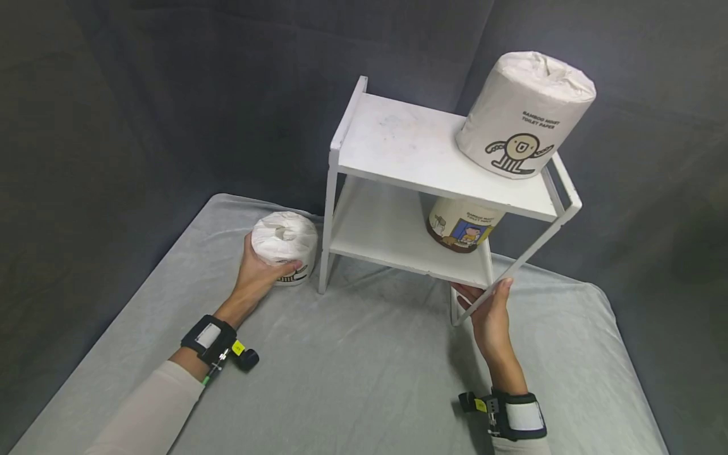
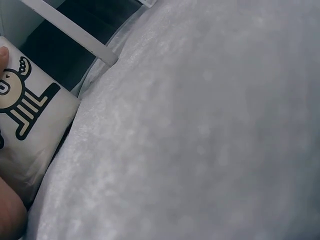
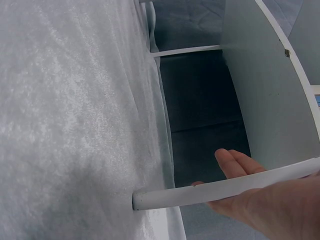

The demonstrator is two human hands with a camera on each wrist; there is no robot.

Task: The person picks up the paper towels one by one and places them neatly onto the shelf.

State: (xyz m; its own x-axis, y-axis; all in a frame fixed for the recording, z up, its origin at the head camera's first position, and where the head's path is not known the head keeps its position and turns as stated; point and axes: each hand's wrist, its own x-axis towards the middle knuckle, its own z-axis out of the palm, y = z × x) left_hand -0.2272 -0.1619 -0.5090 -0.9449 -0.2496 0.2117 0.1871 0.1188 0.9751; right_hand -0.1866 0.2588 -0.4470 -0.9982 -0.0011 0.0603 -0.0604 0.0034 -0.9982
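Note:
A white two-tier shelf rack [image 1: 392, 133] stands at the centre right of the head view, looking tilted, its near right leg [image 3: 170, 199] angled. My right hand [image 1: 490, 319] grips that leg just below the lower shelf, fingers on its inner side and thumb on the outer. At the rack's left, my left hand [image 1: 258, 272] holds a wrapped toilet paper roll [image 1: 284, 237], thumb across its front. In the left wrist view the roll's printed cartoon [image 2: 20, 95] shows. Another wrapped roll [image 1: 526, 114] sits on the upper shelf's right end.
A cream and brown printed roll [image 1: 463, 224] stands on the lower shelf, its top hidden by the upper shelf. Light grey cloth [image 1: 352, 379] covers the table. Dark fabric [image 1: 227, 95] hangs behind the table.

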